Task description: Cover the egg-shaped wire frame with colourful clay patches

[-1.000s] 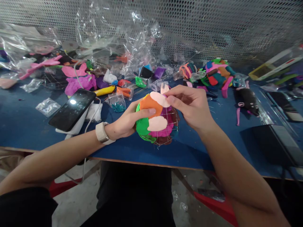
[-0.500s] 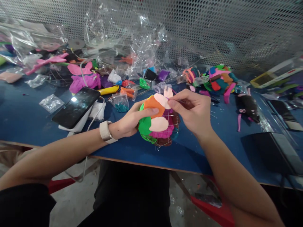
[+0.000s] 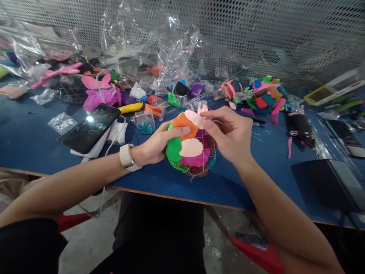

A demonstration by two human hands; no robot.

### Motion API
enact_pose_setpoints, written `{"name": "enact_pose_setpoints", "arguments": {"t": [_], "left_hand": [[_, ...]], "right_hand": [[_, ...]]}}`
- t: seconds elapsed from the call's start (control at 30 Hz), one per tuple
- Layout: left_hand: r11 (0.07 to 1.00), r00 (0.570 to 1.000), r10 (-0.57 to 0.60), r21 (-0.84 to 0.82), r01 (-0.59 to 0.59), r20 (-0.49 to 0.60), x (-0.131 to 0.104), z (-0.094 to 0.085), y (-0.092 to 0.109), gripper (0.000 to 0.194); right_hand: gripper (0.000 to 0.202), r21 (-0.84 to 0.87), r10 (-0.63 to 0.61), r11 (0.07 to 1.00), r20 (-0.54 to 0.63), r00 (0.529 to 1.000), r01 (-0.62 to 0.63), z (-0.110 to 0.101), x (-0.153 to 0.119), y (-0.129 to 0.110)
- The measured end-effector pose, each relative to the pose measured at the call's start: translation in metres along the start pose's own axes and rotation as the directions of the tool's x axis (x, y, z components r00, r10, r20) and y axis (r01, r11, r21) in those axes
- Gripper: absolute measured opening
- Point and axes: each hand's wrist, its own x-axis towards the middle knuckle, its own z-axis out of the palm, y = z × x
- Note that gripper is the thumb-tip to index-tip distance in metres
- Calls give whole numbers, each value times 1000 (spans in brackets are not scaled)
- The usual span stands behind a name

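Note:
My left hand [image 3: 155,146] grips a rounded wire-mesh frame covered in patches of coloured modelling clay [image 3: 173,150], its thumb lying on the orange patch. Green, pale pink, magenta and brown clay show on it, and bare wire crosses its right side. At the upper right edge of the frame, my right hand [image 3: 232,131] is closed in a pinch beside the upper pale pink patch [image 3: 194,118]. A small bit of purple clay [image 3: 202,117] shows between thumb and forefinger, mostly hidden. Just behind the fingertips is another pale pink clay piece [image 3: 202,107].
A phone [image 3: 91,127] with a cable and a yellow cutter [image 3: 131,108] lie to the left. Bagged clay [image 3: 146,123] and clear plastic [image 3: 173,57] line the back. Another clay-covered model [image 3: 269,95], a black clay figure [image 3: 300,129] and a dark box [image 3: 327,182] stand right.
The fingertips of my right hand have shifted slightly left and down along the frame's upper edge. My left hand keeps its hold, and the frame has barely moved.

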Motion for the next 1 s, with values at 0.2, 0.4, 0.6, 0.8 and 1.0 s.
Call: {"name": "enact_pose_setpoints", "arguments": {"t": [0.2,0.4,0.6,0.8,1.0], "left_hand": [[985,982,-171,-17,173,85,-5,5,-3,50],[942,996,-29,336,-1,83,2,-4,-1,50],[457,878,457,810,-368,142,16,-24,20,48],[-186,886,444,981,-52,131,28,-55,42,44],[-348,915,404,924,158,-4,32,-72,38,41]], "right_hand": [[75,61,171,982,86,982,-177,-7,9,19],[81,13,150,989,-66,987,-149,-1,9,41],[72,-122,15,992,-92,996,-26,1,5,40],[76,-89,-10,996,-100,995,1,1,6,49],[81,-63,29,997,-135,990,-38,2,11,63]]}}
